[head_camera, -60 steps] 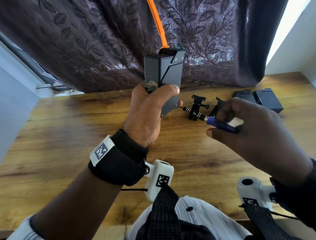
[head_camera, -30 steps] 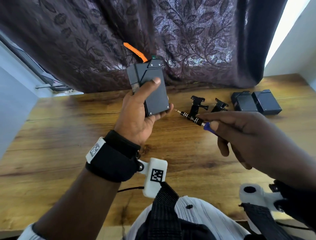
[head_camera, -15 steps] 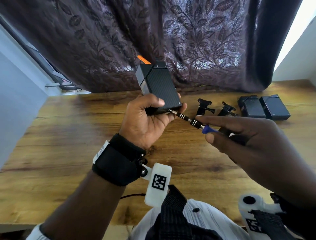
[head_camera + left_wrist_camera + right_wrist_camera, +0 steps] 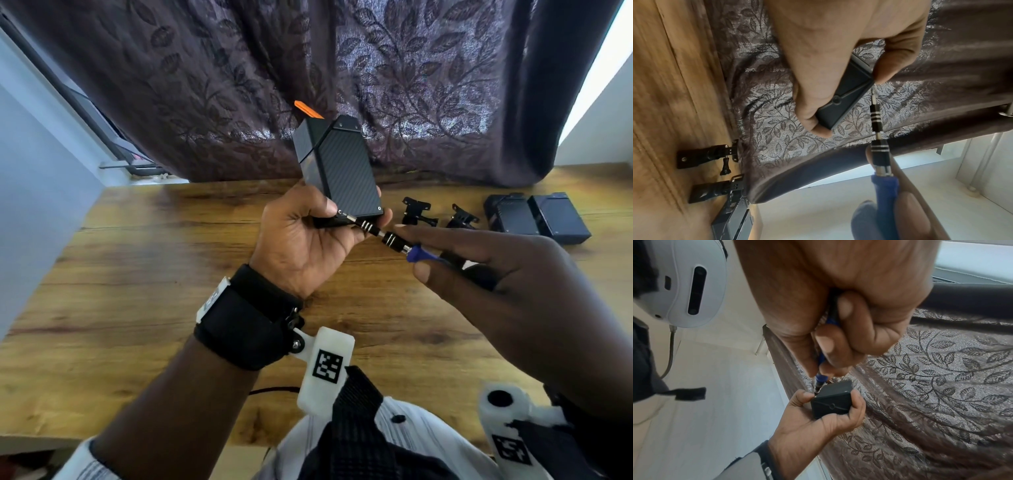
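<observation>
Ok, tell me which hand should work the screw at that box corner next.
Right. The right hand holds the blue-handled screwdriver, its tip at the near corner of the black box. The left hand is wrapped round the box, so it is best left steadying it.

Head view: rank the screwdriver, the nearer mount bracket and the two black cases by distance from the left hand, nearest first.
1. Screwdriver: tip at the left hand's thumb.
2. Mount bracket: on the table, just right of that hand.
3. Black cases: far right, beyond the second bracket.
</observation>
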`<state>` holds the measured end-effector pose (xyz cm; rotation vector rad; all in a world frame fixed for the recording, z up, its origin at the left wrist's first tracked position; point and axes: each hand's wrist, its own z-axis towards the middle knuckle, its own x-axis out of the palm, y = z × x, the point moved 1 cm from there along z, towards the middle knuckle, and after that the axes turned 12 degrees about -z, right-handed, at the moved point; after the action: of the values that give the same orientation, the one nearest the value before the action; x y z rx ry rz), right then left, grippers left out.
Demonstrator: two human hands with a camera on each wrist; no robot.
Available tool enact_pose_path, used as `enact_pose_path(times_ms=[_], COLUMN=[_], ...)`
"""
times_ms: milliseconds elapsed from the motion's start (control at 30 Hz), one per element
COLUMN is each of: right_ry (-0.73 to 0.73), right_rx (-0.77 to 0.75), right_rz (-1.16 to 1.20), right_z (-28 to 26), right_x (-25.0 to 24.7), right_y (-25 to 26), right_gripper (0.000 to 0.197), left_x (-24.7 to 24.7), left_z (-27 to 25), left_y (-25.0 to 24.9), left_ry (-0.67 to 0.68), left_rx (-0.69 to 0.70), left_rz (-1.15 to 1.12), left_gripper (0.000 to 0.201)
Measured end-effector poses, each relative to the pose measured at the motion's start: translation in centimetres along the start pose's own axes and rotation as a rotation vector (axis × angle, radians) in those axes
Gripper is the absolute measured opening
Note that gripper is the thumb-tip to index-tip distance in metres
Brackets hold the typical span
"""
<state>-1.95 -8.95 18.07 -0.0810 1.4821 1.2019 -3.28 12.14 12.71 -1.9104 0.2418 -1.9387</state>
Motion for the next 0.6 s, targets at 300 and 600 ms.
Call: enact_pose_path(times_ms=[300, 600], right_ry=[-0.02, 0.025], right_rx=[-0.034, -0.215], right_rz=[-0.143, -0.549], right_z=[-0.2, 1.6], right_x=[-1.0, -2.9], right_y=[0.2, -0.1], right_gripper=[0.034, 0.029], left_x=[0.1, 1.1], left_z=[-0.2, -0.3], left_y=[-0.1, 0.5], left_ry=[-0.064, -0.259], left_rx=[-0.019, 0.061], left_rz=[0.083, 0.451], left_gripper=[0.073, 0.049])
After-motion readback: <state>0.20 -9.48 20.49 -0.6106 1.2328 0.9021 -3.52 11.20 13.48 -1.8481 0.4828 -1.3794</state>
